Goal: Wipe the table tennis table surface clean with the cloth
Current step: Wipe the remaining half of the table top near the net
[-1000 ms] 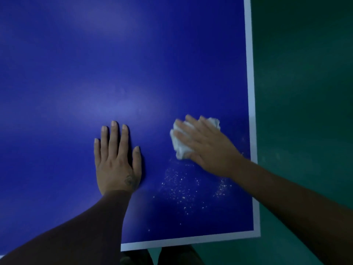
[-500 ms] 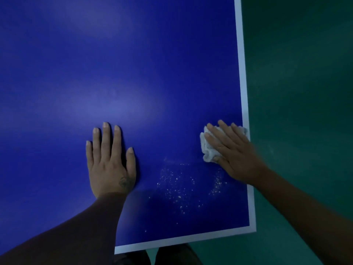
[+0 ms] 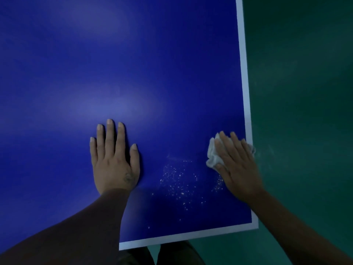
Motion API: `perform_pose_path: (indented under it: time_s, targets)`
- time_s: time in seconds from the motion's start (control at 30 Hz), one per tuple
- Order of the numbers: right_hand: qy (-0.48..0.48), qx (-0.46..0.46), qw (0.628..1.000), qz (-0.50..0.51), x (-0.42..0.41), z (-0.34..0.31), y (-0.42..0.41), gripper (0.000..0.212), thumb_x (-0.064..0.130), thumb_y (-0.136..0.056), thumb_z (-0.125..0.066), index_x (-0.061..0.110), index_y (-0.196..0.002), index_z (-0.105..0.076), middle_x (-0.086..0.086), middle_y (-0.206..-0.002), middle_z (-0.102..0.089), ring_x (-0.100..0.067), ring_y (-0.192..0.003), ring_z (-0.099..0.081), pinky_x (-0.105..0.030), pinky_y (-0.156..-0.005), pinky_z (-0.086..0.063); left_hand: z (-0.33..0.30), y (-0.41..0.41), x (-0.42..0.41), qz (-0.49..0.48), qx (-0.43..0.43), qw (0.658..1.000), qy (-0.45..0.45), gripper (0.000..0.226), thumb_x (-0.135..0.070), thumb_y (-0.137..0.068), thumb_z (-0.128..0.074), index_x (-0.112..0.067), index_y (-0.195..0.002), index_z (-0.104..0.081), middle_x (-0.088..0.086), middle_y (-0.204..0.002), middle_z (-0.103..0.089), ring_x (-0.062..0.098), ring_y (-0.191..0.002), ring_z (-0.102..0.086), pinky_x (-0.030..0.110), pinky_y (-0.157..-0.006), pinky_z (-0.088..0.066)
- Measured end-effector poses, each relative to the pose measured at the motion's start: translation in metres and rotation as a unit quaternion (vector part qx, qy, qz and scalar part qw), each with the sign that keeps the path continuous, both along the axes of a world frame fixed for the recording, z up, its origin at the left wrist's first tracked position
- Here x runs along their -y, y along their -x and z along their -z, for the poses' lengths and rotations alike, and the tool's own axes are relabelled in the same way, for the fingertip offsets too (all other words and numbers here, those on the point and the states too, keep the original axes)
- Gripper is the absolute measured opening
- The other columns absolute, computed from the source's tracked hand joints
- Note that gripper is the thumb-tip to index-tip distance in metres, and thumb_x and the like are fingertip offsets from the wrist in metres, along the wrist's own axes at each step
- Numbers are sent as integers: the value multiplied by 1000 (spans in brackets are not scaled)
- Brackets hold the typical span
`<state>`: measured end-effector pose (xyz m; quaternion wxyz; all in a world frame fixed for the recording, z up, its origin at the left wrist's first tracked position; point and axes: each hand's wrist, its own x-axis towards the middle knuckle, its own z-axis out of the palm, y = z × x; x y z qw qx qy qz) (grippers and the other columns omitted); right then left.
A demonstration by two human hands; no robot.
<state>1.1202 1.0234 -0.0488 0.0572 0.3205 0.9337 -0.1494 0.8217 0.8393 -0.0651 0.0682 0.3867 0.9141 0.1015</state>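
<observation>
While the left hand (image 3: 114, 159) lies flat on the desk (image 3: 133, 73), the right hand (image 3: 236, 165) presses straight fingers on the soft, limp cloth (image 3: 213, 155); palming its bunched middle looks best.

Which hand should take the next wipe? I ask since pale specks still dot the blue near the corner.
The right hand, probably. It presses the white cloth at the table's white side line, just beside the specks. The left hand lies flat on the surface, bare, farther from them.
</observation>
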Motion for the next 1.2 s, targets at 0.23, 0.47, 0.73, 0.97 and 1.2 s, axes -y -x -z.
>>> perform_pose_path:
  time_s: [0.23, 0.47, 0.73, 0.97, 1.2]
  targets:
    - [-11, -27, 999, 16, -58, 2, 110, 62, 49, -117, -25, 20, -171, -19, 1, -179, -12, -28, -166, -6, -54, -134, -7, 2, 1, 2, 11, -5, 1000, -2, 66, -44, -110, -35, -15, -169, -23, 6, -178, -12, 26, -165, -2, 54, -133, -9]
    - [-33, -17, 985, -169, 25, -1, 147, 64, 48, -116, -30, 17, -171, -18, -5, -179, -13, -32, -165, -10, -54, -134, -9, 3, 4, 11, 39, 1, 999, -10, 64, -43, -112, -32, -15, -169, -22, 6, -178, -14, 26, -165, -4, 53, -133, -9]
    - [-60, -16, 967, -248, -18, -3, 137, 63, 35, -112, -50, 13, -168, -29, -9, -175, -27, -41, -159, -25, -61, -130, -16, -1, -40, 82, 53, -12, 998, 6, 61, -36, -112, -33, -14, -169, -24, 5, -177, -17, 28, -165, -8, 55, -131, -15]
    - [-24, 17, 980, -198, 21, -7, 59, 66, 41, -114, -43, 18, -171, -19, -4, -179, -10, -35, -165, -9, -59, -132, -12, 0, -41, 80, 46, -6, 999, 2, 62, -36, -111, -34, -14, -168, -25, 4, -177, -17, 27, -165, -7, 55, -132, -14]
    - [3, 52, 993, -109, -53, -12, 54, 65, 53, -115, -24, 22, -171, -13, -1, -179, -10, -32, -165, -7, -57, -133, -10, 1, -42, 80, 46, -13, 999, -12, 61, -36, -111, -34, -14, -167, -28, 6, -176, -20, 27, -165, -9, 55, -132, -14]
